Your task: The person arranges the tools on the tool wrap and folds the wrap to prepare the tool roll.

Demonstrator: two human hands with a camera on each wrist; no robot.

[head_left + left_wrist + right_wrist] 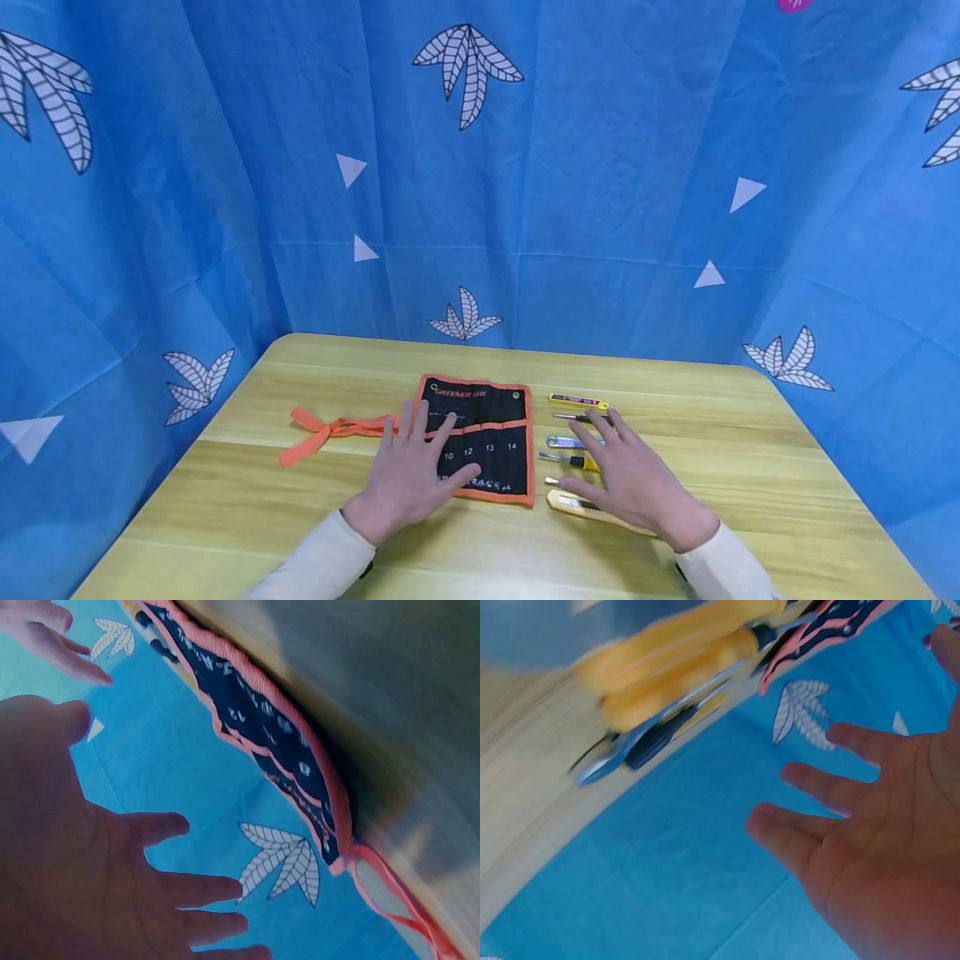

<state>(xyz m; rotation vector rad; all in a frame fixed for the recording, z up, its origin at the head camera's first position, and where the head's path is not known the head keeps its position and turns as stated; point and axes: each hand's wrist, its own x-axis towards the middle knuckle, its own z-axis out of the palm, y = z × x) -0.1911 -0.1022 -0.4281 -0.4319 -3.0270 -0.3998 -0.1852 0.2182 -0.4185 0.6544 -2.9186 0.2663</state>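
Note:
My left hand [408, 479] hovers over the left part of a black tool pouch [491, 467] with orange edging, fingers spread and holding nothing. The pouch lies flat and unrolled, its pockets numbered. My right hand [645, 483], also spread and with nothing in it, is above a column of tools. These are a yellow-and-pink strip [577, 402], a thin dark screwdriver [573, 417], a wrench [570, 442], a yellow-and-black screwdriver [588, 463], a metal tip [552, 481] partly hidden by the thumb, and a yellow utility knife [588, 510]. Both palms show above the table in the wrist views.
Orange tie ribbons [341, 428] trail leftward from the pouch. Everything lies on a light wooden table [300, 517] with rounded far corners. A blue patterned curtain [600, 208] hangs behind and on both sides.

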